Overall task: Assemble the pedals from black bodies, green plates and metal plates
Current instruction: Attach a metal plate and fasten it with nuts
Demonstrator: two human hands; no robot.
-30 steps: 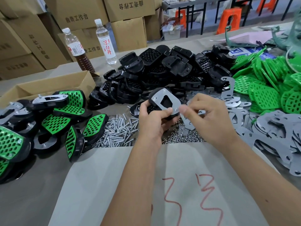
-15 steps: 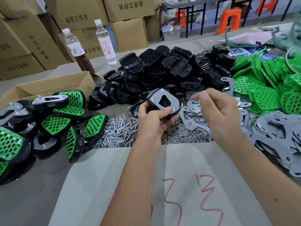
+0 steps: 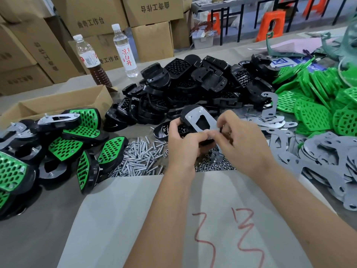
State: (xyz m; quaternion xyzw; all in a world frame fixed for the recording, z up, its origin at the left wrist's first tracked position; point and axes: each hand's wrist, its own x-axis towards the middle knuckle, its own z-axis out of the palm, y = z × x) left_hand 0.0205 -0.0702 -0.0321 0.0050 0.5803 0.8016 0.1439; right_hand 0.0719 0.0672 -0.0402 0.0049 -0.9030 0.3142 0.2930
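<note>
My left hand (image 3: 183,144) grips a black pedal body with a metal plate (image 3: 201,120) laid on top, held above the table's middle. My right hand (image 3: 239,142) has its fingertips pinched together at the near edge of that plate, touching my left thumb; whatever small part it pinches is hidden. Behind lies a pile of black bodies (image 3: 193,84). Green plates (image 3: 313,105) are heaped at the right. Loose metal plates (image 3: 318,155) spread below them. Finished green-and-black pedals (image 3: 63,144) lie at the left.
Screws (image 3: 139,157) and small nuts (image 3: 212,165) lie in heaps just beyond a grey sheet (image 3: 154,219) with red marks. An open cardboard box (image 3: 58,103) and two bottles (image 3: 125,51) stand at the back left. Cartons are stacked behind the table.
My right hand, which had drawn off to the right over the metal plates, has come back to the pedal and pinches at the plate's near edge. The left hand kept holding the pedal.
</note>
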